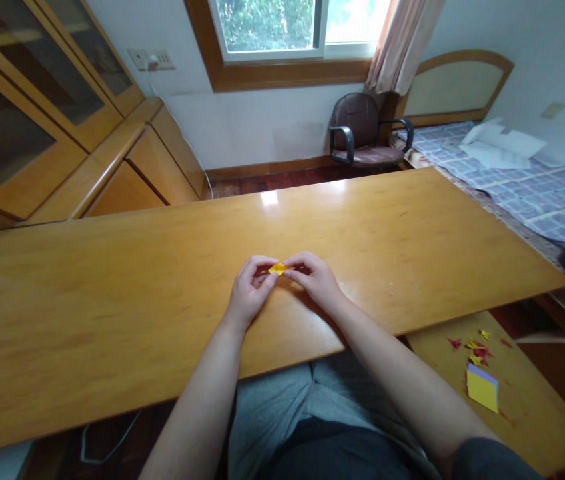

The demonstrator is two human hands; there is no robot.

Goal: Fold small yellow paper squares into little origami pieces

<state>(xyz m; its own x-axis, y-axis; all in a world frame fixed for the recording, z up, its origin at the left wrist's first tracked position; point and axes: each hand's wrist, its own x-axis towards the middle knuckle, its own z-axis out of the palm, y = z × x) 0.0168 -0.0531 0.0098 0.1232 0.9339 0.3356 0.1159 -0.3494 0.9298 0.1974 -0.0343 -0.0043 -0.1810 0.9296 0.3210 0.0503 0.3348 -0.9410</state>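
Observation:
A small folded piece of yellow paper (279, 269) is pinched between my two hands, just above the wooden table (127, 300). My left hand (251, 288) grips its left side between thumb and fingertips. On the other side, my right hand (315, 279) holds the paper's right end between thumb and forefinger. Fingertips cover much of the paper, so its exact folded shape cannot be made out.
On a lower board (537, 400) at the right lie several small red and yellow folded paper figures (477, 350) and a stack of yellow and purple paper (482, 389). Beyond the table stand a brown armchair (362, 127), a bed (527, 187) and a wooden cabinet (97, 173).

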